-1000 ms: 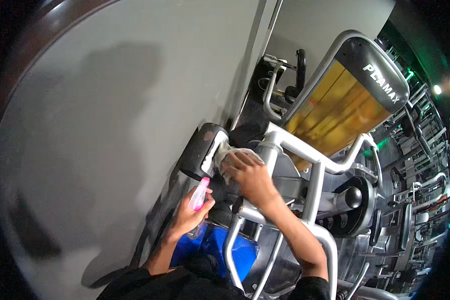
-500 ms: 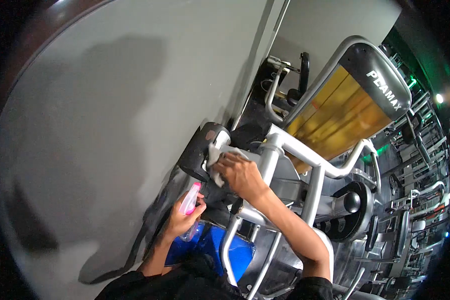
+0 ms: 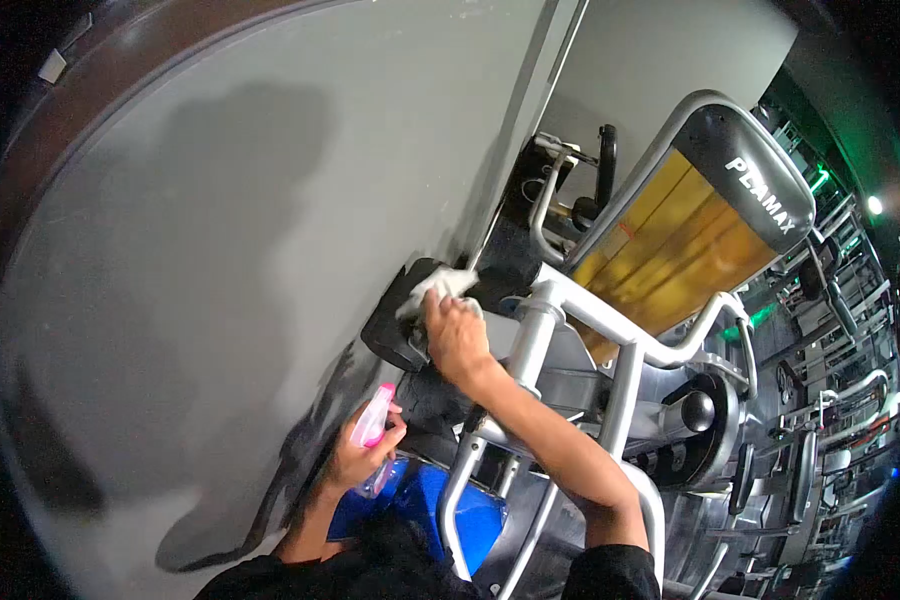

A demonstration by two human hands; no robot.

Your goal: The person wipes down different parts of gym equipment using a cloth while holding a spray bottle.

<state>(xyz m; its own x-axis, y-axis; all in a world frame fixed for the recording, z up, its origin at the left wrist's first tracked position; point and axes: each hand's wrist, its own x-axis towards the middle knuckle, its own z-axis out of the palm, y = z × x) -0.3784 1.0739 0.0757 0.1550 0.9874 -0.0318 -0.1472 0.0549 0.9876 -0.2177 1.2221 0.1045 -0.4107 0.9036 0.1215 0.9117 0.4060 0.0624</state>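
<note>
White cloth [image 3: 440,288], bunched, sits against the end of a black pad [image 3: 382,328] near the middle of the view, beside the grey wall [image 3: 210,230]. Right hand [image 3: 457,338] is on the cloth, fingers bent over it, gripping it to the pad; exact finger contact partly hidden. Left hand [image 3: 360,452] is closed around a spray bottle [image 3: 373,416], lower and nearer the wearer, bottle tilted, just apart from the pad. Only writing readable: white block capitals on the dark top of the machine shroud [image 3: 660,250], looks like PLAMAX, second letter unclear; text runs slantwise. Shroud below the lettering is yellow-gold, edged in silver tube. Container: just the bottle, pink nozzle tip, translucent head, pink collar, clear body mostly covered by the fingers; liquid level can't be told, no label legible. Silver frame [image 3: 610,325] stands right of the cloth, right forearm passing in front of it. Blue surface [image 3: 480,520] is below the left hand, behind frame tubes. Black sleeves [image 3: 612,575] at bottom edge. More gym machines [image 3: 810,470] at far right, small, blurred.
</note>
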